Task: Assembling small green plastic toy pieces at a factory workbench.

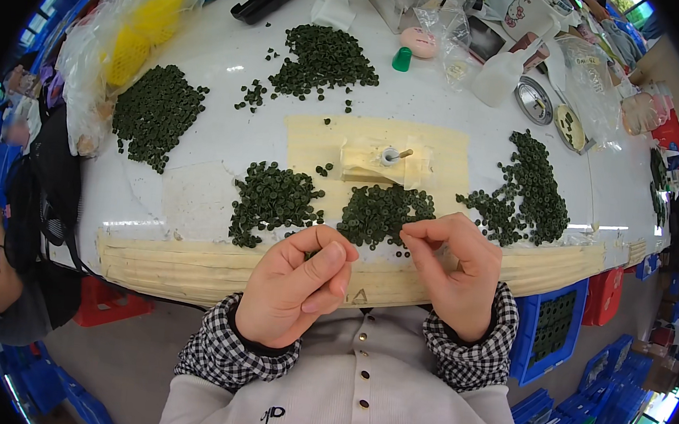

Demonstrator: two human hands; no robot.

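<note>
My left hand (294, 284) is closed, its thumb pressed against the curled fingers at the table's near edge. A bit of dark green shows by its index finger; whether it is held cannot be told. My right hand (462, 273) pinches thumb and forefinger together beside the near middle pile of small dark green ring-shaped pieces (379, 215). What that pinch holds, if anything, is too small to name. Another pile of green pieces (273, 199) lies just beyond my left hand. Beyond the middle pile, a small upright post with a brownish pin (396, 156) stands on a taped base (355, 161).
More green pieces lie in a far pile (323, 59), a left pile (156, 114) and a right pile (537, 188). A white squeeze bottle (502, 77), round tins (533, 100) and a green cap (402, 59) stand far right. A blue crate (553, 332) sits below the table's right edge.
</note>
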